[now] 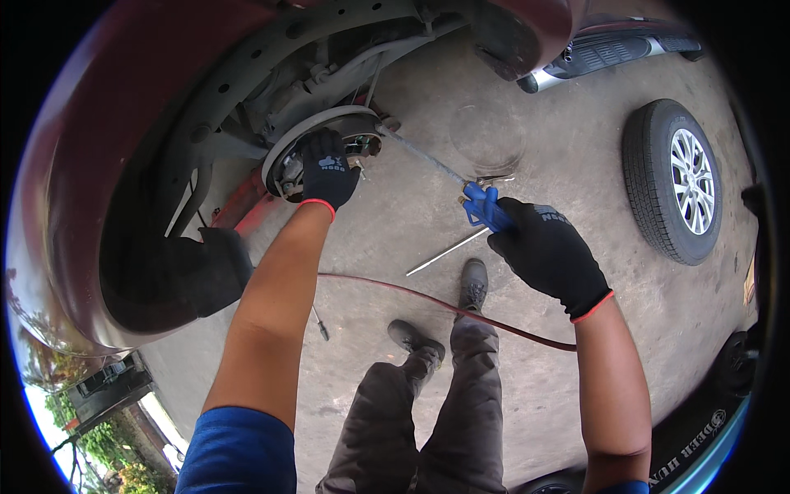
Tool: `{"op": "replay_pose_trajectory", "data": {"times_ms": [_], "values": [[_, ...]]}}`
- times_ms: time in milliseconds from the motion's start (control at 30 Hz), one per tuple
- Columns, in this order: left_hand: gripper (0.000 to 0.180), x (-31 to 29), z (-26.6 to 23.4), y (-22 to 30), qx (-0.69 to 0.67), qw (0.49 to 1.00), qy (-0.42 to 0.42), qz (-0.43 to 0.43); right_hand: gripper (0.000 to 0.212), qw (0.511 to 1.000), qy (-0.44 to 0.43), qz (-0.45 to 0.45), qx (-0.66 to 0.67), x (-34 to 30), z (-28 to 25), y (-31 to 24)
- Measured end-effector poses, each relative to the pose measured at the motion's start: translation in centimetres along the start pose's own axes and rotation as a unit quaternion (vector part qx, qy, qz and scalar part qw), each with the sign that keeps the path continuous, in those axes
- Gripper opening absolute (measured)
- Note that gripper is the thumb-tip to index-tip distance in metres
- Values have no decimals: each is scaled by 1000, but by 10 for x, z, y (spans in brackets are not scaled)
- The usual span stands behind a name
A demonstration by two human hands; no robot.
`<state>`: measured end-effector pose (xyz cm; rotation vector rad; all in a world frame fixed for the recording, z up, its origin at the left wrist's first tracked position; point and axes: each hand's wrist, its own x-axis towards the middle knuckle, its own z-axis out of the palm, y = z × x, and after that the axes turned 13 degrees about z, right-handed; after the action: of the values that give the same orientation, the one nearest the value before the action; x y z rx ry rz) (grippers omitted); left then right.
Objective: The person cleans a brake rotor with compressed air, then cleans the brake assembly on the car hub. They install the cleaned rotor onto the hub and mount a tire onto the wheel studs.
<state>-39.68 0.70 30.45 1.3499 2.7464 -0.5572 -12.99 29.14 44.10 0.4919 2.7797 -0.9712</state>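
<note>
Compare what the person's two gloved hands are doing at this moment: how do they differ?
The left hand is pressed flat on the brake assembly inside the wheel arch; the right hand is out over the concrete floor. The left hand grips nothing, while the right hand is closed round a blue-handled air blow gun whose long nozzle points at the brake. Both wear dark gloves with red cuffs.
</note>
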Motion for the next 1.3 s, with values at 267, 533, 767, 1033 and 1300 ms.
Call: {"op": "replay_pose_trajectory", "data": {"times_ms": [267, 533, 767, 1033, 1300], "values": [[93, 41, 15, -1, -101, 989, -48, 93, 40, 999, -9, -29, -28, 35, -17, 39], [98, -29, 17, -3, -73, 990, 95, -68, 43, 993, -42, -101, -49, 94, 0, 2], [93, 2, 35, -10, -104, 983, 136, 69, 41, 976, 15, -130, -173, 99, -7, 1], [99, -87, 97, -24, -324, 876, 301, -190, 43, 951, 79, -251, -162, 67, 23, -42], [84, -109, 188, -13, -554, 655, 441, -266, 36, 812, 223, -399, -364, 53, 114, -120]]}}
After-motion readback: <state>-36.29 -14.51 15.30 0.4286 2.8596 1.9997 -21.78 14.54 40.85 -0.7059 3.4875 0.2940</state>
